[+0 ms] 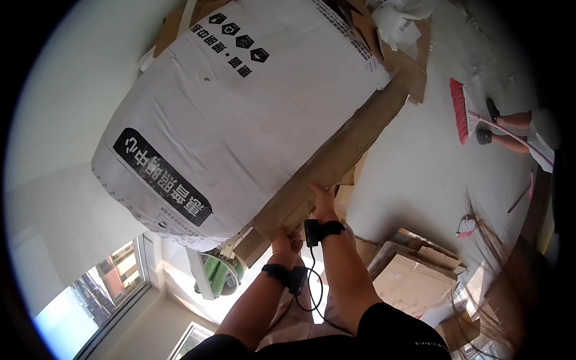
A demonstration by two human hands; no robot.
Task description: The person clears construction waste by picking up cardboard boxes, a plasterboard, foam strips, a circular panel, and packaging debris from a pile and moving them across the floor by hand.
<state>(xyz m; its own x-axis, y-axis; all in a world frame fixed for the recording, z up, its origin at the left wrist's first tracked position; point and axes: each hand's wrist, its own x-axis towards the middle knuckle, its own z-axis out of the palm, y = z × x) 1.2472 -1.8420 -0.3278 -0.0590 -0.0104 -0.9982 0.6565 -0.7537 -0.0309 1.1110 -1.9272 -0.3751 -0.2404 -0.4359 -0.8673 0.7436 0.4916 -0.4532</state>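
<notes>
A large flattened cardboard box (pixel 240 126), white with black printed characters, fills the upper middle, tilted up in front of me. Along its lower right edge runs a bare brown strip (pixel 336 153). My right hand (pixel 325 205) grips this brown edge, its thumb lying on the near face and the other fingers mostly hidden. Lower down the same edge, near the corner, my left hand (pixel 285 243) holds the cardboard with curled fingers, partly out of sight. Black straps with small devices sit on both wrists, and a black cable (pixel 311 297) hangs between them.
Folded brown cardboard (pixel 414 279) is stacked on the floor at lower right. A person's legs (pixel 515 131) stand at right, beside a red-bristled broom (pixel 460 111). White plastic wrap (pixel 399 27) lies at the top. A green object (pixel 219 276) stands behind the box, near windows.
</notes>
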